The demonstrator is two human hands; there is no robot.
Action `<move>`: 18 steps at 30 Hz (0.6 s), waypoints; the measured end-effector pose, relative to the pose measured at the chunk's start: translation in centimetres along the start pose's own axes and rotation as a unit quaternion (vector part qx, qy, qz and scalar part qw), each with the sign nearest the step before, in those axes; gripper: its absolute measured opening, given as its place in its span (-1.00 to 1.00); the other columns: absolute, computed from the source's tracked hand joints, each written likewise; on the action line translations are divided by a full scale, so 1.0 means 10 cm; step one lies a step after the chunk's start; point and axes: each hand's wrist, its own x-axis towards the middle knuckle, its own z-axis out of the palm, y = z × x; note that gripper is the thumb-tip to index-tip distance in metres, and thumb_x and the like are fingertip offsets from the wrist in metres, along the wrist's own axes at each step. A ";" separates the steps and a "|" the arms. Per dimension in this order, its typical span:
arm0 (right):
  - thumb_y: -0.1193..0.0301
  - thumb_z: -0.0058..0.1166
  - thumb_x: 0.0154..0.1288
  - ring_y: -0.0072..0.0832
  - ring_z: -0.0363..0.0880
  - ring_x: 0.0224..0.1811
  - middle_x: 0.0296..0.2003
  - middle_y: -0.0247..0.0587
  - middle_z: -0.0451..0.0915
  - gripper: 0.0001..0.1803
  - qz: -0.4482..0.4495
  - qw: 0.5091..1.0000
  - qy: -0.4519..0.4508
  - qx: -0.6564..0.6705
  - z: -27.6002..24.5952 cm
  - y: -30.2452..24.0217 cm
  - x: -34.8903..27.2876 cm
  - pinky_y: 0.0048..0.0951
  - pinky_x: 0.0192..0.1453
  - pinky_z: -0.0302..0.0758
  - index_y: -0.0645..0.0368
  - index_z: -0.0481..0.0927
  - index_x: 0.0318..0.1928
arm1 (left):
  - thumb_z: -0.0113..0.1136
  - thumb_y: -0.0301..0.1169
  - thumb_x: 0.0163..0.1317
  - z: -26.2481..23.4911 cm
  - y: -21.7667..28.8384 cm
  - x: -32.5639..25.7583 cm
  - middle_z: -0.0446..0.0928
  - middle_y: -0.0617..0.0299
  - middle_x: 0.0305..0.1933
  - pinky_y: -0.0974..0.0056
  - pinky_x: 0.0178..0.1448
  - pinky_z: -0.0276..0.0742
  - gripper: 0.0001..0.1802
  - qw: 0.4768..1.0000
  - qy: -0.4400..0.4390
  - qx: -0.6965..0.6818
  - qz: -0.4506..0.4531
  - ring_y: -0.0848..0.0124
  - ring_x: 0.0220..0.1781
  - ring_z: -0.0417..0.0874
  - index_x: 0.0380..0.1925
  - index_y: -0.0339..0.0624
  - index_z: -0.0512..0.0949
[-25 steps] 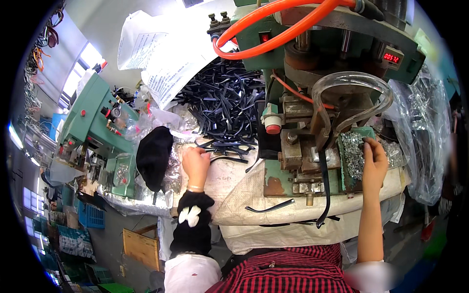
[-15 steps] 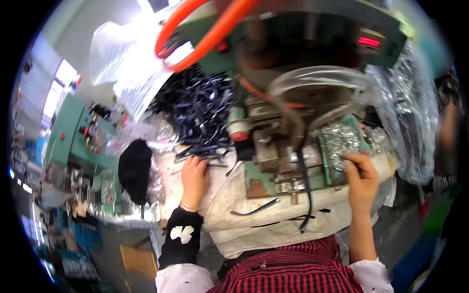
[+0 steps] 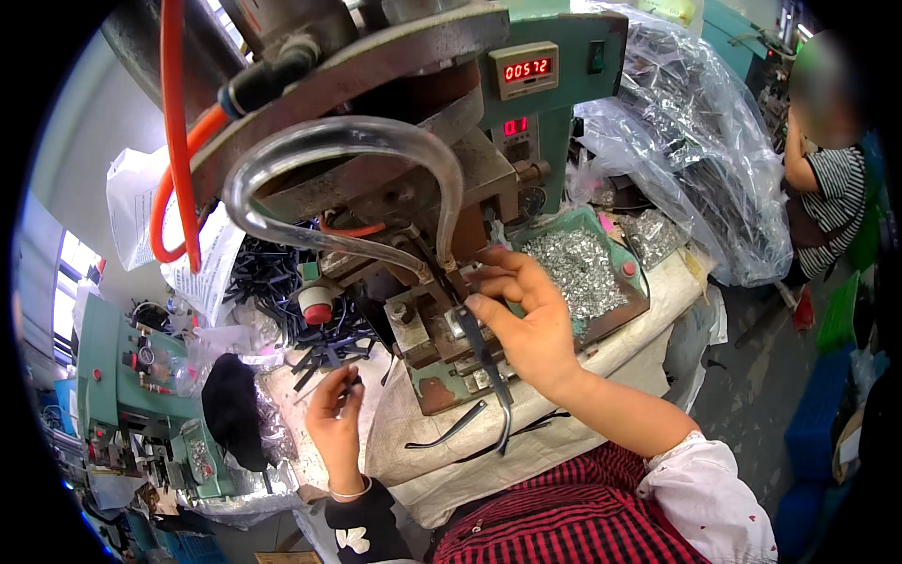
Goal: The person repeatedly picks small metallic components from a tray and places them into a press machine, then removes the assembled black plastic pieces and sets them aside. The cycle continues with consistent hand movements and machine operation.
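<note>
My right hand (image 3: pixel 526 324) reaches into the die block (image 3: pixel 437 334) of a green press, thumb and fingers pinched on a long black strap (image 3: pixel 489 371) that lies across the die and hangs down over the cloth. My left hand (image 3: pixel 334 418) is lower left above the bench, its fingers closed on a short black strip (image 3: pixel 349 383). A pile of black strips (image 3: pixel 268 282) lies just behind the left hand. A green tray of small silver metal parts (image 3: pixel 578 268) sits right beside my right hand.
A clear hose (image 3: pixel 348 141) and an orange hose (image 3: pixel 174 141) loop over the press head. A red button (image 3: pixel 318 308) sits left of the die. Big plastic bags of parts (image 3: pixel 700 150) fill the right, where another person (image 3: pixel 832 179) stands. Another green machine (image 3: pixel 117 376) is at left.
My right hand has left the tray of silver parts and gone to the die. My left hand has come off the strip pile, holding a strip. The view is closer to the press.
</note>
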 end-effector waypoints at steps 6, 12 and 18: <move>0.62 0.11 0.34 -0.42 0.66 -0.01 -0.02 -0.06 0.66 -0.45 0.004 0.998 -0.037 -0.040 0.09 -0.33 -0.12 -0.44 0.19 0.51 0.34 0.35 0.33 | 0.05 -0.47 0.52 0.17 0.95 -0.03 0.62 0.13 -0.26 0.47 -0.37 0.40 -0.81 0.944 0.162 -0.052 0.282 0.56 -0.41 0.50 -0.20 -0.38 0.59; 0.43 0.30 0.17 0.10 0.40 0.35 0.13 0.20 0.54 -0.62 -0.163 0.824 0.001 -0.543 -0.72 -0.13 -0.01 0.04 0.30 0.46 0.19 0.67 0.03 | 0.48 -0.57 0.03 0.75 1.20 -0.12 0.74 0.00 -0.19 0.29 -0.27 0.66 -0.79 0.830 -0.103 0.130 0.532 0.25 -0.31 0.76 -0.28 -0.25 0.72; 0.45 0.35 0.09 0.05 0.44 0.32 0.03 0.07 0.60 -0.83 -0.202 0.768 0.067 -0.604 -1.33 0.37 0.10 -0.04 0.18 0.48 0.13 0.71 -0.25 | 0.54 -0.57 -0.04 1.09 1.10 0.04 0.72 0.10 -0.23 0.33 -0.52 0.43 -0.69 0.786 -0.112 0.123 0.595 0.38 -0.54 0.61 -0.26 -0.18 0.67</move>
